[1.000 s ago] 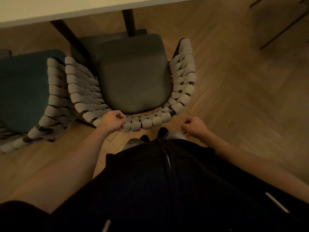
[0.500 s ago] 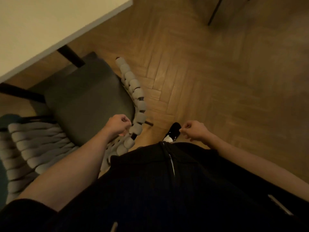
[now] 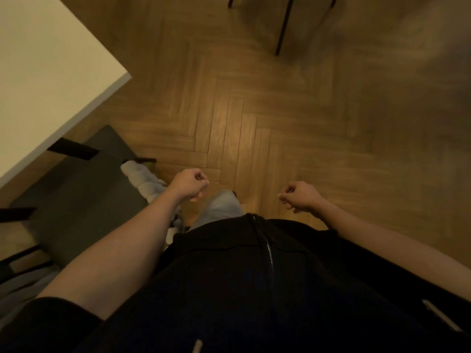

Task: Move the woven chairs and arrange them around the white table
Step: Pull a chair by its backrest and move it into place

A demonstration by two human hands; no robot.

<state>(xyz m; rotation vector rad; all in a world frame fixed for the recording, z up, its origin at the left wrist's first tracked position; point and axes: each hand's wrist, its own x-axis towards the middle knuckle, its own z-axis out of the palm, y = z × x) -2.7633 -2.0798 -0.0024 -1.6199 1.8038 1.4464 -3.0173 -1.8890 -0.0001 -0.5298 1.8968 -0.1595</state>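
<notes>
Since a second ago the view has swung right off the woven chair [image 3: 76, 194], now tucked under the white table [image 3: 51, 80] corner left of both hands, and the left hand [image 3: 190, 183] has come off its corded backrest. Left hand and right hand [image 3: 300, 196] hover with fingers curled on nothing, so that chair looks placed. Herringbone wood floor [image 3: 254, 123] lies beyond the knuckles; dark thin legs [image 3: 283, 26], likely the next chair, stand far ahead.

wood herringbone floor [image 3: 254, 118], matt white table [image 3: 38, 72]
</notes>
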